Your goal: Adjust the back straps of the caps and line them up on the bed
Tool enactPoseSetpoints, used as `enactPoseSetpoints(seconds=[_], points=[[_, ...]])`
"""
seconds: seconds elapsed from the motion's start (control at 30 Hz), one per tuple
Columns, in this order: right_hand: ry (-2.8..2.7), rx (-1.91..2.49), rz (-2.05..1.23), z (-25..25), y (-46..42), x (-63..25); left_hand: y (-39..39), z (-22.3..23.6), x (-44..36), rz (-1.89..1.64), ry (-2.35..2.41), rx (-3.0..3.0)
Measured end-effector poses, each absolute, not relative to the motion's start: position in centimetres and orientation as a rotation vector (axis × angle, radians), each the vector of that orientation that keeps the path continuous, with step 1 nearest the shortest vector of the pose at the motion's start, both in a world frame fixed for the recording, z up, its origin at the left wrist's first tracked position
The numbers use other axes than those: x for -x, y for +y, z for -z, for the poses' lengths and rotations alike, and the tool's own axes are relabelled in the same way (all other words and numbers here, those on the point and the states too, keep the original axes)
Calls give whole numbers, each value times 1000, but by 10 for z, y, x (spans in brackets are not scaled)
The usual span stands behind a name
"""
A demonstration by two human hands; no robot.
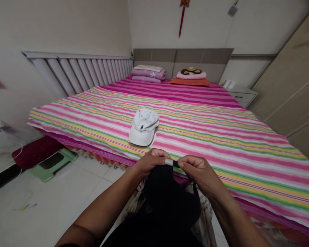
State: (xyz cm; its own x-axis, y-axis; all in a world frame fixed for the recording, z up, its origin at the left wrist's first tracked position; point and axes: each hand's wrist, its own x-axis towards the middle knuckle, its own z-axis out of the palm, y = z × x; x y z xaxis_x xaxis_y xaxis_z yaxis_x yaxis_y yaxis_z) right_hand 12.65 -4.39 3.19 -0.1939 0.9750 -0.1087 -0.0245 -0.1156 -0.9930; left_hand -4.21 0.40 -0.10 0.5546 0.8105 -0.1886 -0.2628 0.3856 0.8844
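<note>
A dark cap hangs below my two hands, close to my body and just in front of the bed's edge. My left hand pinches the silvery buckle on the cap's back strap. The dark strap end beside the buckle is gripped between the thumb and fingers of my right hand. Much of the cap blends into my black clothing, so its full outline cannot be made out. Beyond my hands, a white cap with a small dark emblem rests on the bed, its brim towards me.
A striped sheet covers the bed. Folded purple bedding and a pink and orange pile lie by the headboard. Left are a white radiator and a green stool with a red cover. A nightstand stands right.
</note>
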Motion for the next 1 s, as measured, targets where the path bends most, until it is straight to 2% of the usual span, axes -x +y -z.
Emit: enactPoseSetpoints(seconds=[0.33, 0.63, 1.0], points=[[-1319, 1170, -1389, -29, -45, -129, -2, -7, 37, -767, 705, -1032], [-1075, 1077, -1582, -29, -48, -127, -6, -2, 38, -895, 465, -1088], [-997, 976, -1675, -21, -48, -130, -1, 2, 42, -1123, 426, -1694]])
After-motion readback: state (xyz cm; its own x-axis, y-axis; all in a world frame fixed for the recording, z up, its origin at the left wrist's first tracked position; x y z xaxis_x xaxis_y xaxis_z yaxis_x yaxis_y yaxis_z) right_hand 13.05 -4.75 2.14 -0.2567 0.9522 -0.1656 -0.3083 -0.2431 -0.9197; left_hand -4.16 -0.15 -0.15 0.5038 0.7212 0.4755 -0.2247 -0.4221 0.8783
